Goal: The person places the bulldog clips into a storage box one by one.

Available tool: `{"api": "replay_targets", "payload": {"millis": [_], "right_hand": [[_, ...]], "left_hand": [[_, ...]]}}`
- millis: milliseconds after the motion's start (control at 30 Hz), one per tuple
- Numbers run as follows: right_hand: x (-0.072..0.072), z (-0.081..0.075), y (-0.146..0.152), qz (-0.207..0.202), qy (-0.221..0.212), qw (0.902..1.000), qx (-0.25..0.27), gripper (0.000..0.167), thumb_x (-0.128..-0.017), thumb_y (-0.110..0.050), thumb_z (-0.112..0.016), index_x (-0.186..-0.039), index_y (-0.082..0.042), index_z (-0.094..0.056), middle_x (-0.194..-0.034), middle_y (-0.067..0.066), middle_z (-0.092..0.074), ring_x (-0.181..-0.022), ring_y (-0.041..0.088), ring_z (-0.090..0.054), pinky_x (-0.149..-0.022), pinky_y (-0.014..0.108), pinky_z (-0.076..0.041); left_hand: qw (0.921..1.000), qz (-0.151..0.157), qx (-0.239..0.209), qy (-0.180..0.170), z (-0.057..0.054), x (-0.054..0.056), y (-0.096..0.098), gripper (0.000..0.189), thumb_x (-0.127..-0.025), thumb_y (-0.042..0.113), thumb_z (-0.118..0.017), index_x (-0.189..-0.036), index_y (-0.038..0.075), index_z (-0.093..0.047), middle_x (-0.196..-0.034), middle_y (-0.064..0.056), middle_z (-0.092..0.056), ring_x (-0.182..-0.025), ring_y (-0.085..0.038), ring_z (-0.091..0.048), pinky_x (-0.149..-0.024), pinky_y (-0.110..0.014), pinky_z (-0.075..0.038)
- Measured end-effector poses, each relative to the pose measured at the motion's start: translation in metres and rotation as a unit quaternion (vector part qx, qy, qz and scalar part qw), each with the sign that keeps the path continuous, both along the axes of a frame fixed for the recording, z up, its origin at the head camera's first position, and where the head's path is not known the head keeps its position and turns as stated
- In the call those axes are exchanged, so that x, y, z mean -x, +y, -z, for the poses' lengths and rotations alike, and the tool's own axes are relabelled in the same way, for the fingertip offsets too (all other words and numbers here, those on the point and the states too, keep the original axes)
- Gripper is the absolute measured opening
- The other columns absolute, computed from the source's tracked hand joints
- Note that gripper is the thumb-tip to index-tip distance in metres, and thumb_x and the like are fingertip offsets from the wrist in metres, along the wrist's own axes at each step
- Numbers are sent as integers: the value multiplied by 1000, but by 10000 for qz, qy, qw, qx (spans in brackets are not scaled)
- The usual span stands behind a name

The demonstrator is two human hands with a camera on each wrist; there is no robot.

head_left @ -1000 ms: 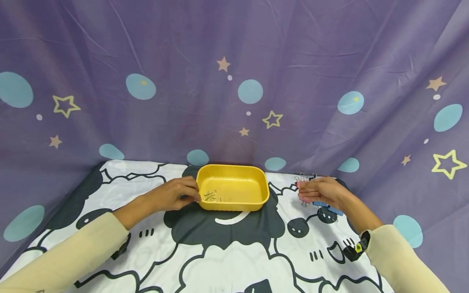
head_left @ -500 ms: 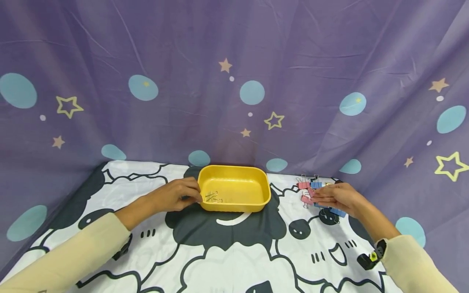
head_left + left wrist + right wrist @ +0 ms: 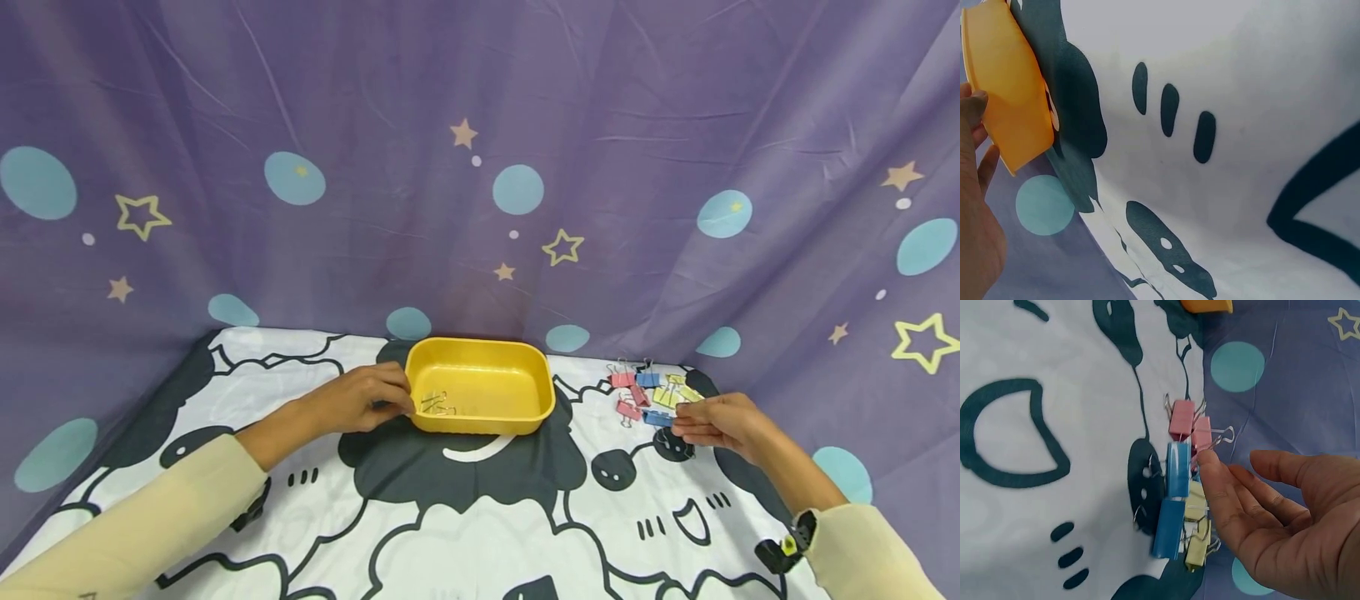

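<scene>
My left hand [image 3: 363, 398] grips the left end of a yellow plastic tray [image 3: 480, 425], with the thumb against its outer wall in the left wrist view. Several small clips with wire handles [image 3: 433, 403] lie in the tray's left front corner. My right hand [image 3: 718, 423] hovers at the right side of a cluster of binder clips, palm partly turned up and nothing between thumb and fingers. In the right wrist view, pink clips [image 3: 1182, 419], blue clips [image 3: 1178, 470] and yellow clips [image 3: 1196, 547] lie close together beside the fingertips, which partly hide the cluster.
A white cloth with black cartoon outlines [image 3: 472, 542] covers the table. Behind it hangs a purple curtain [image 3: 420, 267] with stars and dots, close to the tray's back edge. Each wrist wears a small black camera [image 3: 776, 554].
My right hand has moved right and toward me over the clips, uncovering the pink, blue and yellow ones. My left hand stays on the tray, which has not moved.
</scene>
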State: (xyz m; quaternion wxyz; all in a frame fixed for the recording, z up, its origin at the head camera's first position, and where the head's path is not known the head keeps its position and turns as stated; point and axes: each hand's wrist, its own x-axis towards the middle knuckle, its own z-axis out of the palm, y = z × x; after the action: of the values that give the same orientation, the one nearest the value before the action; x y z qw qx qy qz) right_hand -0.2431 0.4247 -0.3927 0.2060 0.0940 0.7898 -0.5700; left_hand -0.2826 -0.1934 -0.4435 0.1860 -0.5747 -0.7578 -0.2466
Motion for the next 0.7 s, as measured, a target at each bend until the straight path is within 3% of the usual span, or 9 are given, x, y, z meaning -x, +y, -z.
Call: {"api": "replay_targets", "payload": {"millis": [200,400,700], "right_hand": [[-4,2,10,309,-53,9995,-79,25,-113,-11,-64,-117,5,-83,-93,6,-87,-86,15,-86,-85,33,-70],[-9,1,20,673,29,9977,-27,24,-111,-9,-68,-94,-12,-85,-86,2,-86,-82,14,-86,-83,32,-70],[-12,3,35,961,207,9947,-289,20,-107,-3,-70,-97,-3,-87,-81,-1,-84,-75,11,-84,-75,29,-69]], "left_hand": [[10000,21,33,2,-1,0,0,30,-82,-8,-93,-100,14,-86,-103,5,-78,-99,-12,-67,-89,-26,-59],[10000,11,44,-36,0,0,0,30,-82,-8,-94,-100,15,-86,-103,5,-77,-98,-12,-66,-87,-25,-58],[10000,38,30,31,-1,0,0,30,-82,-9,-92,-100,15,-86,-102,5,-78,-98,-12,-67,-88,-27,-60]]}}
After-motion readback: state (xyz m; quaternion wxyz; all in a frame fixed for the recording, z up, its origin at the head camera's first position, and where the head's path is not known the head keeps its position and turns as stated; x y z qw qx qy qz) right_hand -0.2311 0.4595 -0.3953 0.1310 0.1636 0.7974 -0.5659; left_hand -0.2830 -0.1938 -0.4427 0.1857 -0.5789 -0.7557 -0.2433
